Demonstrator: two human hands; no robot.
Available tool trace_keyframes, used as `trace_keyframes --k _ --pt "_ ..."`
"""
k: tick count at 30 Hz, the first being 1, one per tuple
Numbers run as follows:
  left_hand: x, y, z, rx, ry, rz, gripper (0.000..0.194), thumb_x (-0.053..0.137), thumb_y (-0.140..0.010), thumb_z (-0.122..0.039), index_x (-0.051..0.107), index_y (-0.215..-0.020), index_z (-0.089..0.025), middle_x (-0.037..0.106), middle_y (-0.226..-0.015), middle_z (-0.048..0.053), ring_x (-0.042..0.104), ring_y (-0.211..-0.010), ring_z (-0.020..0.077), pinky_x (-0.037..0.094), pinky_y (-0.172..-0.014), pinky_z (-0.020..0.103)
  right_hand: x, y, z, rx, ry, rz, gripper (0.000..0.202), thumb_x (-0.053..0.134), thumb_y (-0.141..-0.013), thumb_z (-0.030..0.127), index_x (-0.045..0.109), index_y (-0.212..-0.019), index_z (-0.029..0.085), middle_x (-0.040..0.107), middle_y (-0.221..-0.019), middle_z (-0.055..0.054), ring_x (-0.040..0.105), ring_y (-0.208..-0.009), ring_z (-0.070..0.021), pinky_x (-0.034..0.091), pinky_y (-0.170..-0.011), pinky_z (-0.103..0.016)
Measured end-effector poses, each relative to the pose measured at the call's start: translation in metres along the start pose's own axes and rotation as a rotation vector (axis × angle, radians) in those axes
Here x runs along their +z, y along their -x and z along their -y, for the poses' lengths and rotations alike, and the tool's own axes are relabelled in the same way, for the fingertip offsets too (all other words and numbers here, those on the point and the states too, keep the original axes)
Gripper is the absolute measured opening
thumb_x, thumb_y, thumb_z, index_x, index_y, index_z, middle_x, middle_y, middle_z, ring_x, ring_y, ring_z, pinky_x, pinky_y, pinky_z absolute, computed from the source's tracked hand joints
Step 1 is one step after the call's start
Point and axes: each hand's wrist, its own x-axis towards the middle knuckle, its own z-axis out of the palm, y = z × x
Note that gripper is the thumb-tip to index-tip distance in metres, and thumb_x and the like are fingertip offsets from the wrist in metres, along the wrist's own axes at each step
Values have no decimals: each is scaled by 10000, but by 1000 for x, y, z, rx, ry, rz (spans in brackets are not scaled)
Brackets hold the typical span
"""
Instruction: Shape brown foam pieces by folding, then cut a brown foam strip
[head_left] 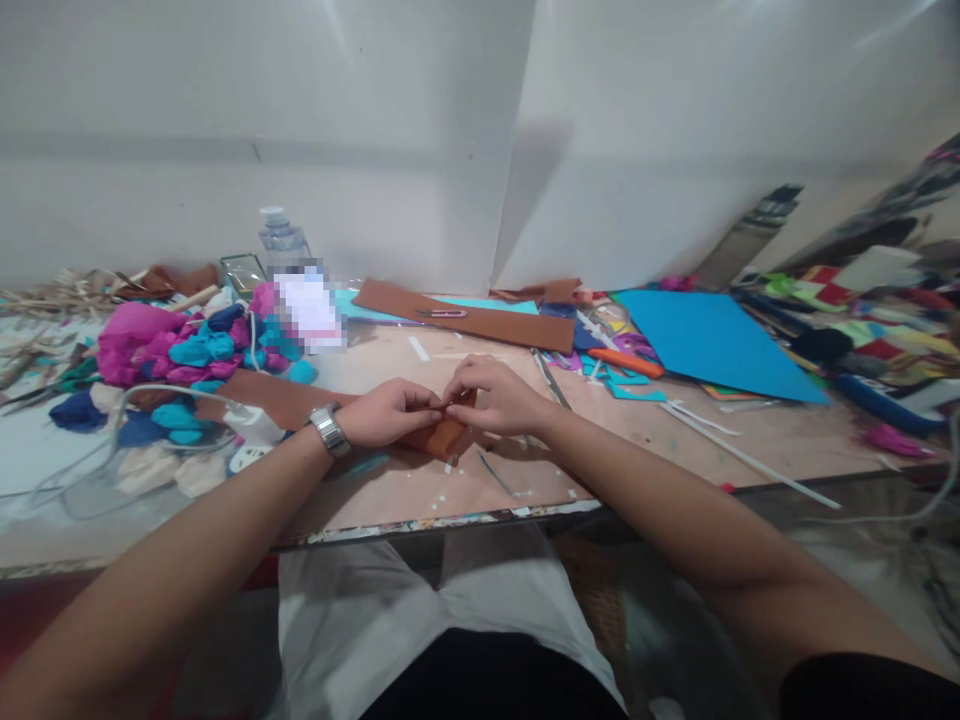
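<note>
Head view: brown foam-like strip [436, 440] on tabletop [360, 368], near end at fingertips, long axis running leftward under left hand [379, 412], which is nearer its length. Grip: left and right hand [499, 398] fingertips pinched close together on strip's edge (exact fold hidden). Capped plastic bottle [281, 240] behind; contents unclear.

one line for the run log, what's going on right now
left hand: pinching brown strip | right hand: pinching same strip | snips: on another brown strip | blue sheet: right side of table
</note>
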Motion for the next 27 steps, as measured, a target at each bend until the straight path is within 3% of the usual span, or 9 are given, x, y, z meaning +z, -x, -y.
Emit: trace_keyframes --k 6,12,27 --pt "-2 0 3 -15 19 -14 248 539 -884 -304 711 -916 -128 596 -764 -10 475 -699 119 385 -668 239 1 0 -4 -26 43 14 95 713 -876 226 774 -948 232 759 -855 -39 640 -872 -202 455 -872 -361" --pt "-2 0 5 -32 52 -15 297 476 -776 -190 705 -957 -138 635 -841 -1 518 -747 140 420 -716 265 1 -1 -6 -35 66 14 107 709 -867 201 779 -941 235 765 -847 -28 646 -853 -190 434 -897 -360" --pt "-1 0 0 -73 108 -30 246 474 -666 -185 628 -854 -149 591 -794 -17 508 -722 130 407 -673 242 -1 -1 -7 -73 69 55 107 703 -863 203 770 -932 252 773 -829 -9 664 -846 -184 394 -898 -363"
